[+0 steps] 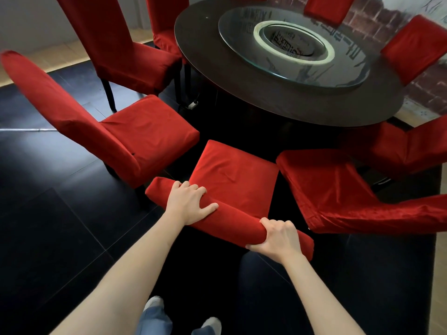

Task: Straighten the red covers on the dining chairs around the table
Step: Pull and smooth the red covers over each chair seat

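We reach both bare arms forward from the lower edge of the view toward the nearest chair. Our left hand (191, 201) lies over the top edge of the chair back (229, 218), fingers curled over its far side and thumb pointing toward 3 o'clock, grasping the red cover (234, 172) there. Our right hand (278, 238) grips the same top edge further toward 4 o'clock, fingers wrapped over the fabric and thumb underneath at the near side; both hands are clenched on the cloth. The chair back runs between the hands on a diagonal from 10 o'clock to 4 o'clock, and the covered seat lies beyond the grip at 12 o'clock, with light creases across it. The round dark table (242, 93) with its glass turntable (314, 68) stands further out at 12 to 1 o'clock. More red-covered chairs ring it: one at 10 o'clock (121, 131), one just beside ours at 3 o'clock (338, 189).
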A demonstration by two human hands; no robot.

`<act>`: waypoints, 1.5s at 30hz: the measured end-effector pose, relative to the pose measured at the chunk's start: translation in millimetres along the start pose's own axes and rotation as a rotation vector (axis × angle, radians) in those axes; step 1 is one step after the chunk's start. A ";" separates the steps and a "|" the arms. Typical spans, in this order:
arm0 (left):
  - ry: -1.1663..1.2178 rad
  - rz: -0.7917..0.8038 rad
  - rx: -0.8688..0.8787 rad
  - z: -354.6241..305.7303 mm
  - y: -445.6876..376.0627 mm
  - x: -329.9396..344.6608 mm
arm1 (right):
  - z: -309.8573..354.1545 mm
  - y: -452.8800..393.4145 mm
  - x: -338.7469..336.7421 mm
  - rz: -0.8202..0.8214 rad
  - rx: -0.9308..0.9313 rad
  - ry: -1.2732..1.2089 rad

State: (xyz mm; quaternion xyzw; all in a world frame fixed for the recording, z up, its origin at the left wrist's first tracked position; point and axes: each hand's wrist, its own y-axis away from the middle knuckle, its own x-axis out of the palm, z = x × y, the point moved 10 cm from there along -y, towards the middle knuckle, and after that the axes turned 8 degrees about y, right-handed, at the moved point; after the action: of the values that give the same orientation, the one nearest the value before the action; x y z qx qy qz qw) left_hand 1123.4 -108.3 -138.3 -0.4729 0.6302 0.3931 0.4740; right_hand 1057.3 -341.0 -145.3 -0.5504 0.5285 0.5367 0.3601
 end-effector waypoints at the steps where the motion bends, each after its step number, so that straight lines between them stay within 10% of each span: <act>1: -0.001 -0.003 -0.004 -2.2 1.2 0.6 | -1.5 1.7 0.2 0.001 -0.001 -0.001; 45: 0.016 -0.072 -0.055 -35.1 -7.2 9.2 | -45.9 10.4 4.9 0.140 0.190 -0.181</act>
State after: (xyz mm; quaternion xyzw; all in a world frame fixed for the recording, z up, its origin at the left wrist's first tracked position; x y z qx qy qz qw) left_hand 1121.5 -145.2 -139.1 -0.5113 0.6056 0.3890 0.4696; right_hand 1056.2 -388.1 -140.8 -0.4250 0.5793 0.5555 0.4185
